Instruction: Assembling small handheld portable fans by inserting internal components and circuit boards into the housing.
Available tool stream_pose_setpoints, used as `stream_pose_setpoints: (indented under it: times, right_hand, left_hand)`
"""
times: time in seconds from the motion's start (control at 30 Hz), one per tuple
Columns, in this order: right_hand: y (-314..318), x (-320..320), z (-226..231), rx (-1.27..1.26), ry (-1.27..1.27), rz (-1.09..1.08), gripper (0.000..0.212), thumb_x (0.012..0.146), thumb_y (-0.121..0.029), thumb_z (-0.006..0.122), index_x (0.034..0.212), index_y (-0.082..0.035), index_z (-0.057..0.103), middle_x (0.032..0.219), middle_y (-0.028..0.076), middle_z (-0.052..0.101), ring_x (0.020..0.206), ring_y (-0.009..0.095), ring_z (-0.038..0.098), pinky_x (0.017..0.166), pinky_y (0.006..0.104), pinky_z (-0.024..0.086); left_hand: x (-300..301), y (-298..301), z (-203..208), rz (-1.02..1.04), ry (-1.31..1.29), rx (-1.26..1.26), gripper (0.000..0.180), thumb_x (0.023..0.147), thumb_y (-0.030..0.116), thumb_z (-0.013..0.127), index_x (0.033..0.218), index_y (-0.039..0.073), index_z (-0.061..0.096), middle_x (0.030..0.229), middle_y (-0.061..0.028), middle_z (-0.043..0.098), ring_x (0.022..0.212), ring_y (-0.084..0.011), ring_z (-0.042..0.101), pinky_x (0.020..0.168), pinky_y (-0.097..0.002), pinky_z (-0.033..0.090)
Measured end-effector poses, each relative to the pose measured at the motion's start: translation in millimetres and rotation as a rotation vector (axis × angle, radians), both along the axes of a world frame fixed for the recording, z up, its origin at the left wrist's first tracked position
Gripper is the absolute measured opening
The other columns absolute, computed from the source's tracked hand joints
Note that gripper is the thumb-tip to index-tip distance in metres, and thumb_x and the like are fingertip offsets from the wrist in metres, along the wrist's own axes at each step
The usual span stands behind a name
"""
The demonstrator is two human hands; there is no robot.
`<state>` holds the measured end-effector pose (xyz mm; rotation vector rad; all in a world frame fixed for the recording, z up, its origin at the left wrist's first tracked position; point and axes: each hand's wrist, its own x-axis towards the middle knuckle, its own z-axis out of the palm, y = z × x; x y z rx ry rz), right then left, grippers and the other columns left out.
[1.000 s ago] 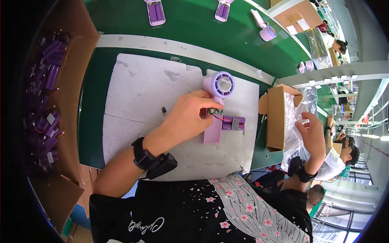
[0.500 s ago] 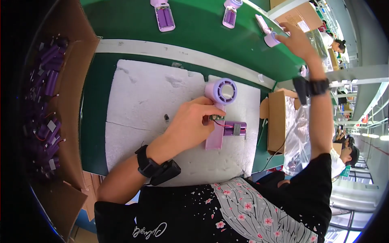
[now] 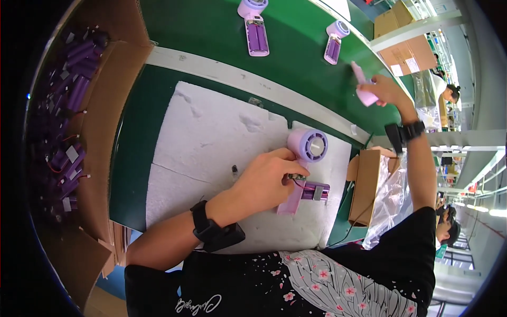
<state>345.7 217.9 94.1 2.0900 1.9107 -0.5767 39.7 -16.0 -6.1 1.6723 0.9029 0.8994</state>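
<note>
Left hand (image 3: 261,182): fingers clamped on lilac fan (image 3: 307,145) over white foam pad (image 3: 203,137); wired purple battery pack (image 3: 319,192) beside its handle (image 3: 290,203). Farther: right hand (image 3: 388,91), fingers clamped on pink fan (image 3: 365,97); whether it touches green surface (image 3: 296,58), cannot tell.

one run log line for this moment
left hand: holding circuit board of purple fan | right hand: grasping second fan, upper right | battery pack: beside first fan's handle, over foam sheet
</note>
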Motion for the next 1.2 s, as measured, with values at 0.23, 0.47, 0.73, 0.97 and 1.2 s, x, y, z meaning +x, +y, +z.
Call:
stream_pose_setpoints:
  times: [0.23,0.47,0.73,0.97,1.2]
  right_hand:
    - [-179.1,-39.5,25.8,0.0,-0.057,0.329,0.062,0.079,-0.05,0.071,0.101,0.006,0.058,0.082,0.027,0.065,0.076,0.042,0.066,0.067,0.0456,0.052]
    - [-252.9,-51.8,2.0,0.139,-0.18,0.221,0.048,0.082,-0.027,0.073,0.117,0.001,0.056,0.106,0.022,0.064,0.089,0.042,0.064,0.074,0.0469,0.051]
    - [-287.6,-108.3,-28.2,0.574,0.408,0.395,0.054,0.073,-0.003,0.076,0.122,-0.003,0.053,0.113,0.016,0.062,0.09,0.038,0.065,0.08,0.0405,0.053]
    - [-269.1,-105.9,-55.8,0.316,0.721,0.248,0.054,0.074,-0.002,0.077,0.123,-0.002,0.053,0.106,0.012,0.068,0.089,0.03,0.068,0.083,0.0358,0.055]
    - [-283.5,-96.5,-46.3,-0.096,1.135,-0.23,0.049,0.081,-0.002,0.073,0.125,-0.002,0.051,0.104,0.013,0.071,0.092,0.024,0.07,0.084,0.0337,0.056]
  left_hand:
    - [-4.4,7.1,-3.2,-0.009,0.007,-0.008,0.033,0.074,-0.006,0.058,0.101,0.006,0.073,0.102,-0.0125,0.067,0.075,-0.0223,0.065,0.069,-0.0301,0.053]
    - [-5.5,9.7,13.3,-0.038,0.05,-0.045,0.033,0.072,-0.007,0.06,0.101,0.005,0.073,0.097,-0.0109,0.067,0.072,-0.02,0.063,0.066,-0.03,0.051]
    - [-1.0,9.2,6.2,0.017,0.067,-0.016,0.033,0.07,-0.006,0.062,0.1,0.004,0.073,0.092,-0.0131,0.066,0.071,-0.0247,0.063,0.067,-0.0338,0.051]
    - [-9.7,13.8,5.9,0.033,0.081,-0.075,0.037,0.073,-0.007,0.06,0.105,0.006,0.073,0.102,-0.0114,0.068,0.079,-0.0182,0.066,0.07,-0.0289,0.053]
    - [-13.5,14.3,6.1,0.0,0.092,0.085,0.037,0.073,-0.005,0.062,0.105,0.009,0.075,0.107,-0.0147,0.068,0.087,-0.0268,0.069,0.073,-0.0301,0.054]
